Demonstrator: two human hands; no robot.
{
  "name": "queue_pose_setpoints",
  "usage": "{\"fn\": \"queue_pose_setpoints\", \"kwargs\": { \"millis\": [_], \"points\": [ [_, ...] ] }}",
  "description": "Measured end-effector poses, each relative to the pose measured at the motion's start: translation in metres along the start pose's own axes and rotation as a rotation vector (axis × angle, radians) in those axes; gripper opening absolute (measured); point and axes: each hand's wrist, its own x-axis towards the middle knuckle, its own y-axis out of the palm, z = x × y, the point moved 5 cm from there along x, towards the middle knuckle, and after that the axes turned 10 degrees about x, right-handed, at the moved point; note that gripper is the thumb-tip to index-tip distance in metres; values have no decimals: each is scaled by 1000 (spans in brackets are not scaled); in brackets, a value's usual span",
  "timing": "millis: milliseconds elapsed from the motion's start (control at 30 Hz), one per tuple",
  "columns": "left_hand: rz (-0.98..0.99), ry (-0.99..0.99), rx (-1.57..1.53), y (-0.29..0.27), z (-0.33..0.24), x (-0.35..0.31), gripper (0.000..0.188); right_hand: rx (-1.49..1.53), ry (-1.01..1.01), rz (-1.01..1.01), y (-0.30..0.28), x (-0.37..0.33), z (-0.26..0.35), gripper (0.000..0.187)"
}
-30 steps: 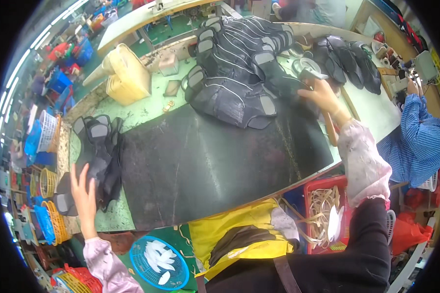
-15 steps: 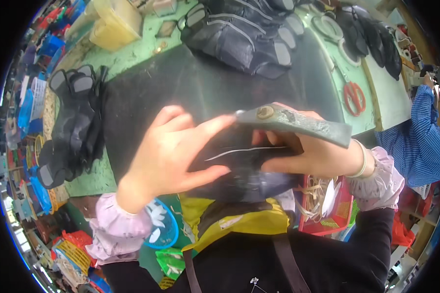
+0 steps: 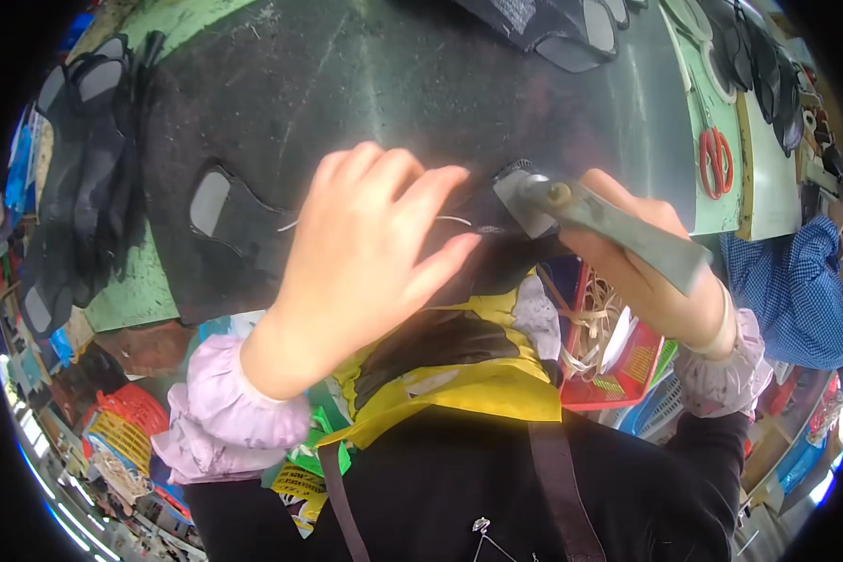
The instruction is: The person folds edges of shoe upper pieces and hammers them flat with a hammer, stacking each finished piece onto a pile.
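Note:
A black shoe-upper-like piece [image 3: 237, 220] with a grey end patch and thin white line lies flat on the dark work mat [image 3: 281, 103]. My left hand [image 3: 365, 234] rests across its middle, thumb and index finger apart, holding nothing; the other fingers are partly curled. In my right hand [image 3: 628, 220] is a hammer [image 3: 628, 223], with a broad metal face, a long flat grey tail and the round brown handle end showing in its head. Its face is down at the piece's right end, right of my left fingertips. The hammer's handle is hidden under my hand.
Stacked black pieces [image 3: 94, 169] lie on the left, more [image 3: 571, 33] at the far edge. Red-handled scissors [image 3: 716, 161] rest on the right. A red basket [image 3: 618, 389] of strips stands below the table edge. Blue checked cloth [image 3: 787, 290] shows at right.
The view has shifted, so the table's far items sit higher. The hammer face has come down to the black piece, which now shows stretched out to the left under my left hand.

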Motion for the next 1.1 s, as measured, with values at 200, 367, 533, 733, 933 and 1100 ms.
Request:
{"fn": "queue_pose_setpoints", "kwargs": {
  "millis": [200,367,533,733,933,1100],
  "points": [
    [-48,-38,-186,20,7,5,33,-96,-41,-28,0,-1,-10,17],
    [-181,40,-63,21,-4,-1,36,-183,-227,-220,-20,-1,-6,25],
    [-158,41,-49,20,-5,1,33,-297,-312,-30,2,18,5,26],
    [-188,35,-15,8,-3,7,30,-140,-255,-173,-6,20,9,25],
    [-166,30,6,12,1,-1,21,-273,-198,-65,3,23,8,26],
    [-58,79,-30,5,12,3,18,-379,-129,47,25,15,2,30]
  ]
}}
